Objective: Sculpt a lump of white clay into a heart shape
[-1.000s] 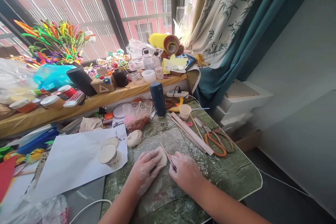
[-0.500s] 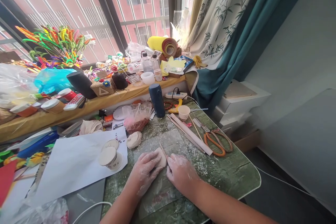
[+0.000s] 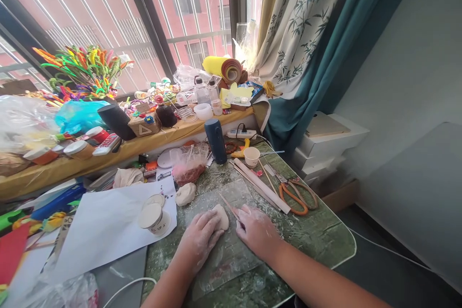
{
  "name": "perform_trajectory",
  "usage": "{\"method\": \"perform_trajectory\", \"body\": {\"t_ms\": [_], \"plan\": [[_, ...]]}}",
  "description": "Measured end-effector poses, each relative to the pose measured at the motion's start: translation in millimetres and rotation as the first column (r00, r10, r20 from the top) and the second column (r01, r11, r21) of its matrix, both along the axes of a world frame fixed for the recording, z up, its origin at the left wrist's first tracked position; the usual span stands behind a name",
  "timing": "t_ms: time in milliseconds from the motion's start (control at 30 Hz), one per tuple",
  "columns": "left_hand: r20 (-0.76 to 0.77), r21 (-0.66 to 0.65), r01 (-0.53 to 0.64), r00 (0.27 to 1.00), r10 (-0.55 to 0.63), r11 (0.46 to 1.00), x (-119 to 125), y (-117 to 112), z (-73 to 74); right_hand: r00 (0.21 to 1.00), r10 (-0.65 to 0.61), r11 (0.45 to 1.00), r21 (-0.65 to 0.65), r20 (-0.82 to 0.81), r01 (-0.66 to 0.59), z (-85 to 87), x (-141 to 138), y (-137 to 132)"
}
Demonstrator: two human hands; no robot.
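Observation:
A small flattened piece of white dough (image 3: 223,219) lies on a clear plastic sheet (image 3: 231,262) dusted with powder. My left hand (image 3: 200,240), powdery white, holds it from the left, fingers close together over its edge. To the right, my right hand (image 3: 259,232) is closed round a thin pointed wooden stick (image 3: 228,203). The stick's tip points up and left, a little apart from the dough's right side. A rounded lump of dough (image 3: 186,194) sits beyond my left hand, by the sheet's edge.
Right of the sheet lie a pale rolling pin (image 3: 265,185), thin sticks and orange-handled scissors (image 3: 294,197). Farther back stand a paper cup (image 3: 251,156) and a blue bottle (image 3: 215,141). White paper (image 3: 104,231) with lidded cups (image 3: 151,216) covers the left side.
My right hand has shifted right with the stick, away from the dough's edge. My left hand stays on the dough. The view has tilted slightly.

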State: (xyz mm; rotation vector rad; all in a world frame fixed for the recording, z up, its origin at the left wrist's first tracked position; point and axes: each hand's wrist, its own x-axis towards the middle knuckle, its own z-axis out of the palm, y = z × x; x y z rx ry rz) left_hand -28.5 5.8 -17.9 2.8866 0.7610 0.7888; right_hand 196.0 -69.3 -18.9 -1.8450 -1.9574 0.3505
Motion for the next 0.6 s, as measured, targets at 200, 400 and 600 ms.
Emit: {"method": "perform_trajectory", "body": {"t_ms": [200, 400, 600], "plan": [[-0.107, 0.078, -0.020, 0.994, 0.028, 0.997, 5, 6, 1.0, 1.000, 0.009, 1.000, 0.014, -0.023, -0.009, 0.4, -2, 0], [-0.188, 0.116, 0.003, 0.982, 0.019, 0.993, 15, 25, 0.0, 0.996, -0.013, 1.000, 0.026, -0.085, 0.015, -2.9, 0, 1], [-0.236, 0.035, 0.005, 0.972, 0.003, 0.999, 29, 52, -3.8, 0.979, -0.031, 0.999, 0.014, -0.202, 0.034, -1.0, 4, 3]]}}
